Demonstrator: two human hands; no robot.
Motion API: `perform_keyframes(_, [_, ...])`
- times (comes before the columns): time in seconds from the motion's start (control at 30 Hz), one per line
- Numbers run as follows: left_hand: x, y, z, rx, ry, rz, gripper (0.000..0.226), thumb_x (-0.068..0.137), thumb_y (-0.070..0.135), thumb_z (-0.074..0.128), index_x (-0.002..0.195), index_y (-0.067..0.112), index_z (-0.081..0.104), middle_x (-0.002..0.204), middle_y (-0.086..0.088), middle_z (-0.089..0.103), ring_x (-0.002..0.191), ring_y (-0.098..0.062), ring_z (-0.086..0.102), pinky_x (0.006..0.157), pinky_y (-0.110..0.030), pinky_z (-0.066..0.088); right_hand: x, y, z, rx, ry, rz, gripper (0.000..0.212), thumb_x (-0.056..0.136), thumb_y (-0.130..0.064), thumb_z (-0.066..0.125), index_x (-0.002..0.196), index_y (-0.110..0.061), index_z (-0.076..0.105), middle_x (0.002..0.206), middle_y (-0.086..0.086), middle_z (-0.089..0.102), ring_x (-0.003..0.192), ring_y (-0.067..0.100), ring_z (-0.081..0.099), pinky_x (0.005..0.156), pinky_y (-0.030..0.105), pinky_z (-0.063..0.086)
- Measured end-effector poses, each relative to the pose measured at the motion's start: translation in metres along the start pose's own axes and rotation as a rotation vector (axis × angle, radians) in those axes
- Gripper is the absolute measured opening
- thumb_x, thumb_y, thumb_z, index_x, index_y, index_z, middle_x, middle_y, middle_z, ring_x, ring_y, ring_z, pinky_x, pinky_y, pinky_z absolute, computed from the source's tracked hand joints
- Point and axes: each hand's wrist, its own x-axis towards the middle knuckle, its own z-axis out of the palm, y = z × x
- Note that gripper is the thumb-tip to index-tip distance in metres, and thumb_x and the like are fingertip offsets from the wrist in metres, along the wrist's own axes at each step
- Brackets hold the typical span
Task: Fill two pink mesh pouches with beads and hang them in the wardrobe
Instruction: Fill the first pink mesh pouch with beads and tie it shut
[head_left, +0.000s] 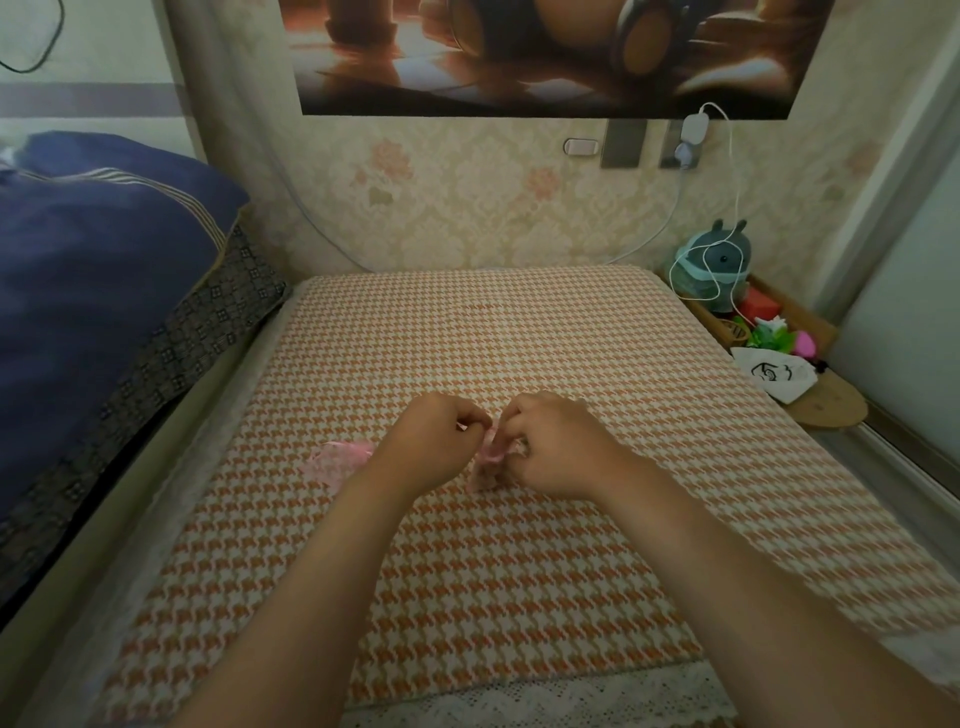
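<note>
Head view: beyond the lace edge (545, 699), I see my left hand (431, 441) pinching and my right hand (550, 447) gripping one pink pouch (488, 462) mid-table. The second pouch (340, 457) lies flat just left. Bare houndstooth cloth (493, 332) runs on to the wall (467, 208).

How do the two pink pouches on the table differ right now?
The left pouch lies flat on the tablecloth; the middle pouch is bunched up. No hand grips the left pouch; the left hand and right hand both pinch the middle pouch. Both are pink mesh.
</note>
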Motion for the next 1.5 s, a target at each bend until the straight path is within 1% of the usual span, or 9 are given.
perform_keyframes(0.13, [-0.001, 0.0, 0.003, -0.03, -0.007, -0.011, 0.025, 0.092, 0.019, 0.057, 0.108, 0.022, 0.076, 0.105, 0.009, 0.074, 0.089, -0.003, 0.063, 0.073, -0.018, 0.047, 0.003, -0.001, -0.001, -0.002, -0.058, 0.021, 0.018, 0.095, -0.034, 0.062, 0.102, -0.037, 0.079, 0.117, -0.013, 0.065, 0.113, 0.011, 0.057, 0.09, 0.03, 0.043])
perform_keyframes(0.33, [0.001, 0.001, 0.005, -0.047, 0.023, -0.049, 0.024, 0.093, 0.015, 0.057, 0.103, 0.022, 0.077, 0.106, 0.009, 0.072, 0.068, 0.003, 0.058, 0.059, -0.013, 0.042, 0.002, 0.017, -0.023, 0.346, 0.218, 0.214, 0.027, 0.094, -0.01, 0.059, 0.098, -0.029, 0.077, 0.103, -0.021, 0.064, 0.073, -0.006, 0.057, 0.066, 0.019, 0.045])
perform_keyframes(0.5, [0.003, 0.003, 0.008, -0.021, 0.032, -0.077, 0.024, 0.093, 0.014, 0.055, 0.099, 0.022, 0.078, 0.101, 0.005, 0.072, 0.037, -0.006, 0.047, 0.037, -0.012, 0.035, -0.004, 0.041, -0.01, 0.128, 0.042, 0.337, 0.027, 0.094, -0.012, 0.063, 0.102, -0.033, 0.077, 0.109, -0.013, 0.073, 0.096, 0.01, 0.067, 0.08, 0.032, 0.057])
perform_keyframes(0.7, [0.001, 0.009, 0.008, -0.013, 0.057, -0.084, 0.016, 0.091, 0.022, 0.062, 0.093, 0.023, 0.078, 0.1, 0.01, 0.075, 0.07, -0.016, 0.07, 0.061, -0.028, 0.057, -0.002, 0.043, 0.008, -0.018, -0.076, 0.307, 0.016, 0.092, -0.023, 0.071, 0.103, -0.033, 0.077, 0.11, -0.009, 0.072, 0.09, 0.013, 0.063, 0.075, 0.03, 0.051])
perform_keyframes(0.83, [0.001, 0.005, 0.007, -0.042, 0.026, -0.1, 0.017, 0.09, 0.018, 0.063, 0.098, 0.022, 0.078, 0.094, 0.012, 0.07, 0.059, -0.001, 0.064, 0.052, -0.015, 0.048, 0.0, 0.043, 0.007, -0.006, -0.021, 0.352, 0.017, 0.094, -0.021, 0.068, 0.104, -0.032, 0.077, 0.111, -0.01, 0.073, 0.097, 0.014, 0.067, 0.078, 0.03, 0.053])
perform_keyframes(0.93, [0.003, 0.003, 0.005, -0.059, 0.015, -0.114, 0.02, 0.089, 0.017, 0.061, 0.1, 0.023, 0.077, 0.101, 0.01, 0.071, 0.07, -0.016, 0.07, 0.063, -0.026, 0.057, 0.003, 0.039, -0.004, 0.144, 0.158, 0.349, 0.014, 0.095, -0.027, 0.068, 0.107, -0.031, 0.075, 0.108, -0.014, 0.073, 0.091, 0.007, 0.064, 0.075, 0.028, 0.053])
perform_keyframes(1.1, [0.002, 0.003, 0.005, -0.088, -0.003, -0.088, 0.02, 0.09, 0.018, 0.061, 0.1, 0.024, 0.077, 0.093, 0.01, 0.072, 0.071, -0.005, 0.065, 0.062, -0.021, 0.049, 0.002, 0.011, -0.02, 0.44, 0.264, 0.137, 0.009, 0.091, -0.03, 0.074, 0.1, -0.031, 0.076, 0.095, -0.018, 0.072, 0.068, -0.017, 0.057, 0.067, 0.015, 0.043])
perform_keyframes(1.3, [0.0, 0.004, 0.004, -0.118, -0.035, -0.056, 0.025, 0.091, 0.014, 0.059, 0.104, 0.027, 0.077, 0.079, 0.017, 0.069, 0.065, -0.006, 0.065, 0.054, -0.012, 0.044, 0.002, -0.002, -0.01, 0.107, 0.133, 0.039, 0.012, 0.093, -0.043, 0.068, 0.101, -0.038, 0.076, 0.098, -0.02, 0.07, 0.088, -0.002, 0.062, 0.076, 0.03, 0.053])
perform_keyframes(1.5, [-0.001, 0.005, 0.002, -0.093, -0.019, -0.025, 0.026, 0.091, 0.013, 0.057, 0.1, 0.022, 0.079, 0.071, 0.023, 0.061, 0.053, 0.013, 0.049, 0.047, -0.003, 0.035, 0.003, 0.0, -0.014, 0.002, 0.05, 0.025, 0.02, 0.094, -0.031, 0.058, 0.101, -0.037, 0.076, 0.11, -0.021, 0.054, 0.107, 0.005, 0.05, 0.077, 0.026, 0.042])
